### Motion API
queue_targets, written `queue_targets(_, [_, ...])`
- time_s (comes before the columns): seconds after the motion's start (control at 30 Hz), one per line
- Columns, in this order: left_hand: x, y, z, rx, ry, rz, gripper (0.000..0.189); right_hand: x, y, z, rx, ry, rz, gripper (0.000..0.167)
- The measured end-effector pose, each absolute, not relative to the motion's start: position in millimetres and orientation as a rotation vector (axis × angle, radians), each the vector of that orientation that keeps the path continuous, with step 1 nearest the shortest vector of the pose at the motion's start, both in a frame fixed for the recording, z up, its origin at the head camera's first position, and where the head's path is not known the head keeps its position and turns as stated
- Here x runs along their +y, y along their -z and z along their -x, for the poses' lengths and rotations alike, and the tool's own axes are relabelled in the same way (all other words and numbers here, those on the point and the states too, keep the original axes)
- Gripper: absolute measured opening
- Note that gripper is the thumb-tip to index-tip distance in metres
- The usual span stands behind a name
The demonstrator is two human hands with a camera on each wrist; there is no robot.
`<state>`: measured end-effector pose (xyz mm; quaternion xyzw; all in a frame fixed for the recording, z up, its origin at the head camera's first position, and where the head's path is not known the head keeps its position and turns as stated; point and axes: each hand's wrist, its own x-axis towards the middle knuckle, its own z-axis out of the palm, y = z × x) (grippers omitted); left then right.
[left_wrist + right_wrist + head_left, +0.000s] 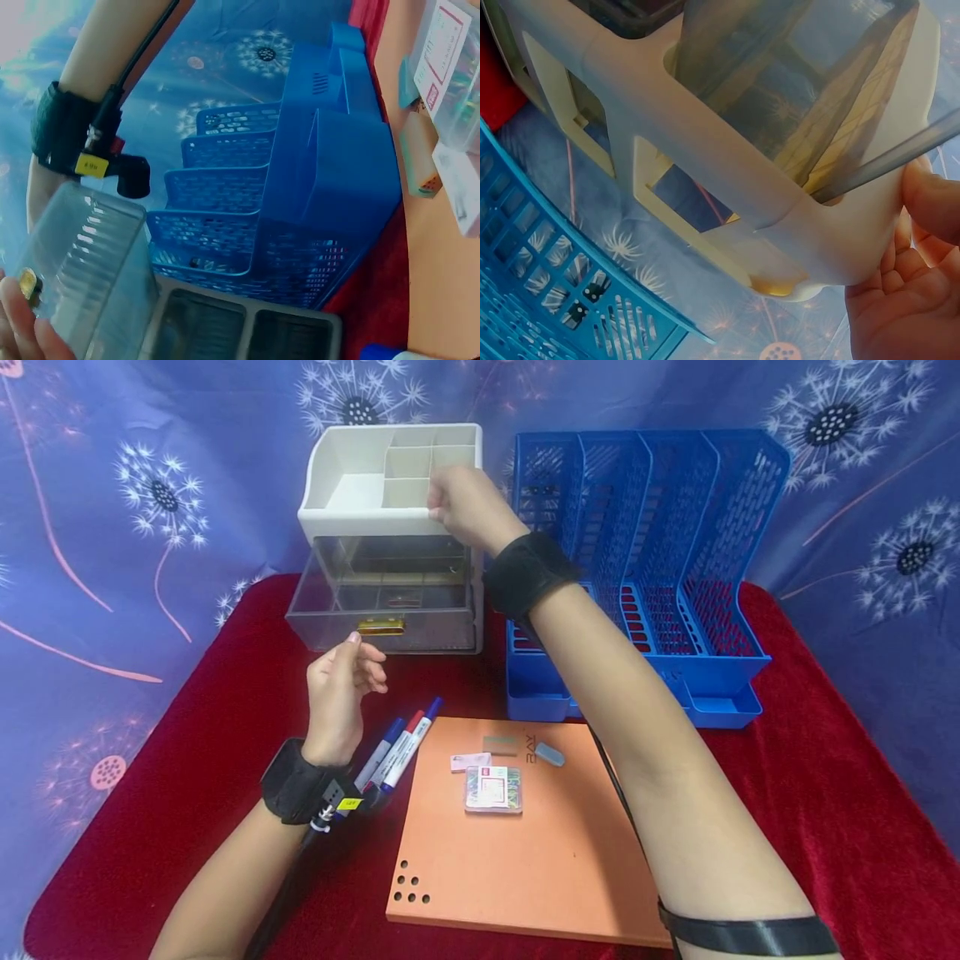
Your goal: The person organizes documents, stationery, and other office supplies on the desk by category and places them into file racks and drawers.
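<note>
A white desktop drawer organizer (375,521) stands at the back, its clear upper drawer (382,597) pulled out toward the front. My left hand (337,697) hovers just before the drawer's gold handle (381,627), fingers loosely bent; its fingertips (19,315) appear beside the handle in the left wrist view. Whether they touch it is unclear. With thumb and curled fingers, my right hand (468,506) grips the organizer's top right front edge. The right wrist view shows the same hand (907,277) at the white casing (870,232).
A blue file rack (637,560) stands right of the organizer. Markers (397,747) lie on the red cloth (187,735) left of an orange board (525,860). That board bears a clear box of small items (492,789), a pink-white block (469,762) and a grey-blue piece (550,754).
</note>
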<state>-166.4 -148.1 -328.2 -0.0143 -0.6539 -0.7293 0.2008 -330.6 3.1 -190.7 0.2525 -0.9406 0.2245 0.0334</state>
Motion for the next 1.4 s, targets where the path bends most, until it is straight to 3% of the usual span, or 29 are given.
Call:
queue_targets(0.17, [-143,324,160,-2.104,1.880,0.224,0.026,1,192,332,-2.909,-0.684,-0.766,0.019])
queue_targets(0.4, [-140,321,158,-2.606,1.304,0.493,0.008,2,192,333,-2.904,-0.676,-0.767,0.020])
queue_targets(0.7, [-156,324,164,-2.999,1.004,0.547,0.018,2,191,332,-2.908,-0.692,-0.752,0.011])
queue_targets(1.13, [-179,348,162,-3.190,0.719,0.515,0.035,4,192,333,-2.911,-0.688,-0.766,0.012])
queue_targets(1.4, [-188,354,162,-3.249,0.631,0.485,0.031,4,192,332,-2.908,-0.672,-0.764,0.013])
